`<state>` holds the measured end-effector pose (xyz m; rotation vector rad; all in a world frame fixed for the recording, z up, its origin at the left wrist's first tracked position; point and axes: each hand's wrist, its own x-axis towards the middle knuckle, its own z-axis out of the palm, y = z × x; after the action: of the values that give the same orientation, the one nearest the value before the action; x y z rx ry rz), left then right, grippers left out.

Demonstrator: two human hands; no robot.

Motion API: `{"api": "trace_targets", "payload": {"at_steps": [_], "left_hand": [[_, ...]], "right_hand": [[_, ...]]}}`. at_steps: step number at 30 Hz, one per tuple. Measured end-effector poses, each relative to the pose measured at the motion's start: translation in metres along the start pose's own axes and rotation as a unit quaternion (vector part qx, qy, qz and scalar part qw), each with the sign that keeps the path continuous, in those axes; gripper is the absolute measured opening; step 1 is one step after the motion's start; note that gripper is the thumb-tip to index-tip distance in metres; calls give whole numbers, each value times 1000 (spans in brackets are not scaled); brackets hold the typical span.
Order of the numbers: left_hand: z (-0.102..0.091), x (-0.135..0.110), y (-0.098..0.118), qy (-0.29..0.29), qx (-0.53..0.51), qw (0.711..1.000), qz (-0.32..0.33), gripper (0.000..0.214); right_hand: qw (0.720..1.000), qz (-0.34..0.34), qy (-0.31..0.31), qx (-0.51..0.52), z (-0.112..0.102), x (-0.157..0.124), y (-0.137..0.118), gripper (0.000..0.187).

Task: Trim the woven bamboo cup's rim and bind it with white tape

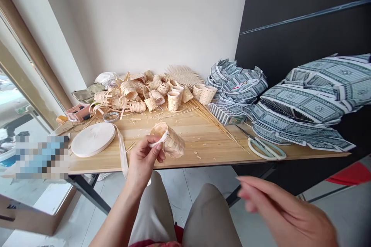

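My left hand [147,158] pinches the rim of a small woven basket [175,141], which lies tilted on its side above the table's front edge. White fabric tape [122,150] runs from a flat roll [93,139] down past my left wrist, and a white strip is folded over the basket's rim under my thumb. Off to the right, beyond the table's edge, my right hand [281,208] is raised with thumb and fingertips pressed together. It is slightly blurred, and anything thin between those fingertips cannot be made out.
Scissors [266,148] lie near the table's [203,139] front right edge. Several woven baskets [173,100] and thin wooden sticks [208,115] are at the back. Folded-card pieces [313,100] pile up on the right. A tape ring [111,117] and pink box [77,112] stand left.
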<state>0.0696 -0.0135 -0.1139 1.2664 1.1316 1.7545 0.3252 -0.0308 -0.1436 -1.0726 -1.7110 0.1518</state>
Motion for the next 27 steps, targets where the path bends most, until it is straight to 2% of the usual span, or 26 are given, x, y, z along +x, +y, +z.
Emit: {"api": "trace_targets", "payload": {"at_steps": [3,5,7,12,17,27], "left_hand": [[9,-8,4,-25,-15,999,-24,18],[11,-11,5,-33,-19,999,-33,17],[13,-13,5,-43,-19,998,-34,17],[16,-16,2,-64,-28,997,-20,11],[20,-18,-1,-80,-22,996,-14,9],[21,-19,3,-65,20,998,6,10]], "right_hand": [[993,-112,-29,39,28,31,-47,15],[989,-140,-29,34,44,45,-68,18],[988,-149,-24,35,56,51,-77,23],[991,-133,-5,22,66,49,-73,25],[987,-159,10,-15,65,47,-70,25],[984,-174,36,-25,70,47,-68,26]]}}
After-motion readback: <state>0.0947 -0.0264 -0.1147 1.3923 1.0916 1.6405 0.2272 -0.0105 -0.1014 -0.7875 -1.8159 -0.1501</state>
